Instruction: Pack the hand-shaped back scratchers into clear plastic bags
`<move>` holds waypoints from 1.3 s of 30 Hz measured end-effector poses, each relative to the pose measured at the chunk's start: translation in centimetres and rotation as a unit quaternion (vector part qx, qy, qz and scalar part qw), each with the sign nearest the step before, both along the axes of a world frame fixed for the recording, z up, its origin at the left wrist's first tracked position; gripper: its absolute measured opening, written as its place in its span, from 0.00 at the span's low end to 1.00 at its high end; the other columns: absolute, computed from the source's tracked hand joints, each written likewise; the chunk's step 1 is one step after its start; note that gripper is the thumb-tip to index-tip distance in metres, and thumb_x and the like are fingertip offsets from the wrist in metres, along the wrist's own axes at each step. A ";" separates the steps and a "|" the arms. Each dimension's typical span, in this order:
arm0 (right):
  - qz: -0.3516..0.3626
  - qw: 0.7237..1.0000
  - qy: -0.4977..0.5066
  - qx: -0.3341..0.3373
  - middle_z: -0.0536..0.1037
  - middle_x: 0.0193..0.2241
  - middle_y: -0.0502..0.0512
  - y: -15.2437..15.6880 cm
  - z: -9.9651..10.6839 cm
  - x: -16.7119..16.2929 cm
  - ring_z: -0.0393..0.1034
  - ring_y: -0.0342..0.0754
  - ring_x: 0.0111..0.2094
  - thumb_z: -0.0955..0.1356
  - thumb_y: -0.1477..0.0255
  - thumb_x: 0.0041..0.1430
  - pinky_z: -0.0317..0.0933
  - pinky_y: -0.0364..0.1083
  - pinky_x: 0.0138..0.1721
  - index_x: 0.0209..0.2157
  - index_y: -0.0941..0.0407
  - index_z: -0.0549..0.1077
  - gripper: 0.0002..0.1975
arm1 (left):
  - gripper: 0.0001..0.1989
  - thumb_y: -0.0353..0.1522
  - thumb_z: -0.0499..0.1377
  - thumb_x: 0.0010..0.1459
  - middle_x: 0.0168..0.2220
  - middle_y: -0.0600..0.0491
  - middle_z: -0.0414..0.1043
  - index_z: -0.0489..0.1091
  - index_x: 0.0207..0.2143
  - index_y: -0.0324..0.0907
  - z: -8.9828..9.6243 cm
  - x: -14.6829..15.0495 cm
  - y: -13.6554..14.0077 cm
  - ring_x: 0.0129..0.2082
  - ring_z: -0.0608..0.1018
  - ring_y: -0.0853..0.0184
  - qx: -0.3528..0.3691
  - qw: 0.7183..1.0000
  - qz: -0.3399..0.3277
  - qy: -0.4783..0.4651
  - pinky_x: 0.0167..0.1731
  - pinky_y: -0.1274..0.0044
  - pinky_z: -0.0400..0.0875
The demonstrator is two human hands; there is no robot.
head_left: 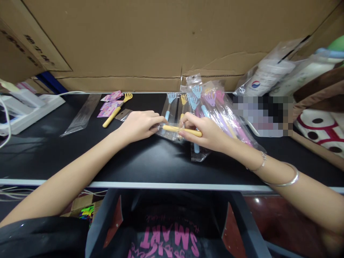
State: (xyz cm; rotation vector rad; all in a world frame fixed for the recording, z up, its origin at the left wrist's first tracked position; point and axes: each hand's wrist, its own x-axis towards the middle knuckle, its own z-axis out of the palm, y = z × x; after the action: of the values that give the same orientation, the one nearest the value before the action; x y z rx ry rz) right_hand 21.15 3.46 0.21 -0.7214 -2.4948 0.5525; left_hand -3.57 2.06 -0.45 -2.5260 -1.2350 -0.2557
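Note:
My right hand (205, 130) is closed around a yellow-handled back scratcher (192, 132), which lies almost level, its thick end pointing right. Its claw end cannot be made out. My left hand (143, 123) pinches a clear plastic bag (168, 134) at the back scratcher's left end. Just beyond the hands lie a blue back scratcher (171, 98) and a yellow one (184, 99) in clear wrapping. To the right is a pile of bagged back scratchers (228, 122) in blue, purple, yellow and pink. A loose yellow back scratcher (113, 115) lies left of my left hand.
Pink printed cards (109, 107) and a flat clear bag (82, 116) lie to the left. A white power strip (34, 114) sits at the far left. A bagged cup (268, 77) stands at right. Cardboard (134, 39) walls the back of the black table (134, 161).

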 end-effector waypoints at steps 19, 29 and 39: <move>-0.005 0.998 -0.041 0.040 0.73 0.23 0.47 -0.1 0.0 0.0 0.63 0.42 0.22 0.61 0.57 0.63 0.48 0.41 0.26 0.38 0.54 0.62 0.14 | 0.14 0.29 0.52 0.59 0.34 0.55 0.75 0.71 0.46 0.47 0.2 0.0 -0.1 0.36 0.76 0.67 -0.006 1.000 0.004 0.007 0.26 0.77 0.57; -0.021 0.989 -0.102 0.105 0.74 0.23 0.49 -0.6 0.2 -0.2 0.67 0.44 0.23 0.60 0.58 0.63 0.45 0.42 0.26 0.38 0.55 0.65 0.15 | 0.16 0.28 0.52 0.58 0.36 0.55 0.75 0.70 0.47 0.47 0.0 -0.2 0.0 0.38 0.76 0.66 -0.012 1.000 0.001 0.009 0.27 0.78 0.59; -0.021 0.981 -0.133 0.137 0.76 0.25 0.51 -0.8 0.3 -0.3 0.68 0.45 0.25 0.61 0.59 0.63 0.44 0.43 0.25 0.39 0.56 0.67 0.15 | 0.17 0.28 0.52 0.57 0.37 0.55 0.75 0.70 0.48 0.47 0.1 -0.2 0.0 0.40 0.77 0.66 -0.019 1.000 0.008 0.019 0.27 0.78 0.61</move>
State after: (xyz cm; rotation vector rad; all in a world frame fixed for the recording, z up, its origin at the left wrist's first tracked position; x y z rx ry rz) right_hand 20.80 2.62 0.50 -0.7790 -2.7179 0.0941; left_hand -3.75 2.05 -0.33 -2.5397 -1.2566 -0.1808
